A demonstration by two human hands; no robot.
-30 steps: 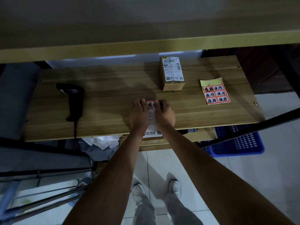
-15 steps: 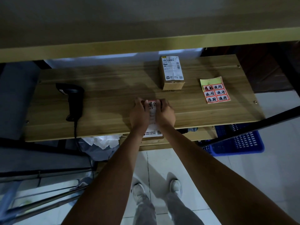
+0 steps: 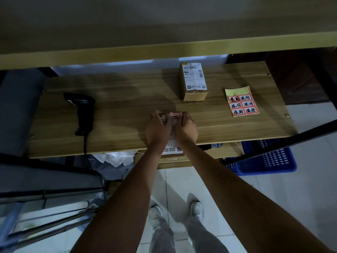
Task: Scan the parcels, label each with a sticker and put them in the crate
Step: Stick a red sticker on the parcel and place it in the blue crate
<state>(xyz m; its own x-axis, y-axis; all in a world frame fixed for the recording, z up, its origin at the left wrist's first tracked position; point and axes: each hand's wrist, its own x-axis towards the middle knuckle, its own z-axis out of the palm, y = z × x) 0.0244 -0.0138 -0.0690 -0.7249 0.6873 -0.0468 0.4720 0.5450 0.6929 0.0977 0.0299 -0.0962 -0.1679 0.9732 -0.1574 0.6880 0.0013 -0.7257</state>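
Observation:
A small parcel (image 3: pixel 172 149) with a white label lies at the wooden table's front edge. A red-framed sticker (image 3: pixel 175 116) sits on its far end. My left hand (image 3: pixel 157 127) grips the parcel's left side, with its fingers curled over the top and part of the sticker. My right hand (image 3: pixel 187 128) grips the right side, its fingertips at the far corner. A second cardboard parcel (image 3: pixel 194 80) stands further back. The sticker sheet (image 3: pixel 241 102) lies to the right. A blue crate (image 3: pixel 266 159) sits on the floor under the table's right end.
A black handheld scanner (image 3: pixel 82 110) lies on the left of the wooden table (image 3: pixel 124 114), its cable hanging over the front edge. A shelf board overhangs the back. A crumpled white bag (image 3: pixel 113 159) sits below the table. A black bar crosses at the right.
My left fingers have slid right over the parcel's top and now cover the left part of the sticker. Both hands stay on the parcel, which has not moved.

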